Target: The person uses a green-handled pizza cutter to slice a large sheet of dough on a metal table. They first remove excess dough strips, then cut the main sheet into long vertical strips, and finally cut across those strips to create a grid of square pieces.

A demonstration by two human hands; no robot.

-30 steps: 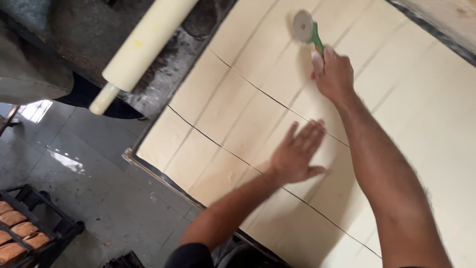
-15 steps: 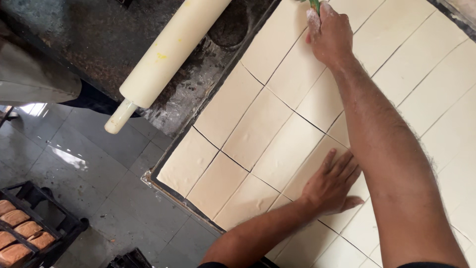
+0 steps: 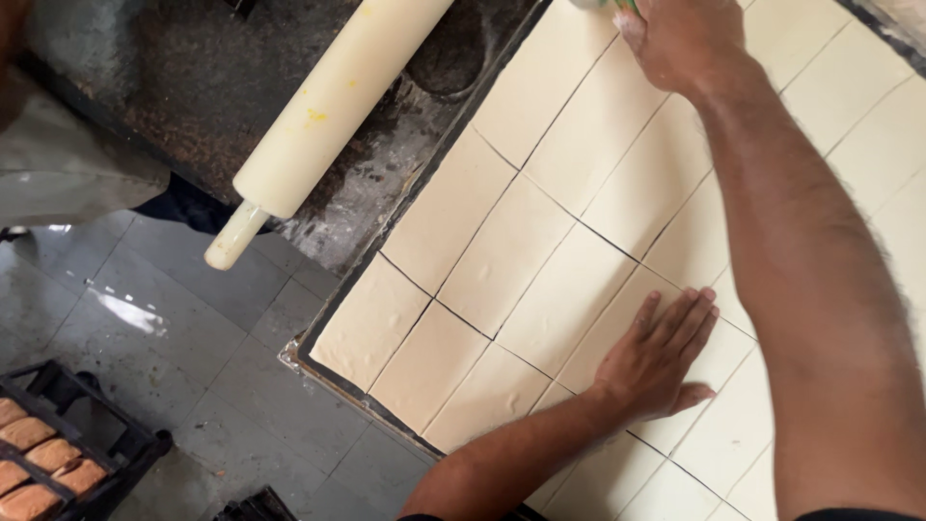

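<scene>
Landmark: the sheet of rolled dough (image 3: 502,260) lay flat on the dark desk (image 3: 193,106), scored into rectangles, its near corner at the desk's edge above the grey tiled floor (image 3: 145,367).
Left hand (image 3: 656,362): rested flat on the dough near its near edge, fingers spread and straight, gripping nothing, only pressing the sheet down.
Right hand (image 3: 680,43): reached to the far side of the dough, at the top of the view; its grip looked closed round a green handle (image 3: 627,5), most of that tool out of frame, so what it was could not be told.
Key relation: the cut lines ran diagonally across the sheet, from the near edge toward the right hand; the right hand was the one at the tool, the left well apart from it, nearer the person.
Rolling pin (image 3: 328,116): lay on the desk left of the dough, its long axis roughly parallel to the dough's left edge.
Crate (image 3: 68,453): stood on the floor, below and left of the dough, holding browned baked pieces.
</scene>
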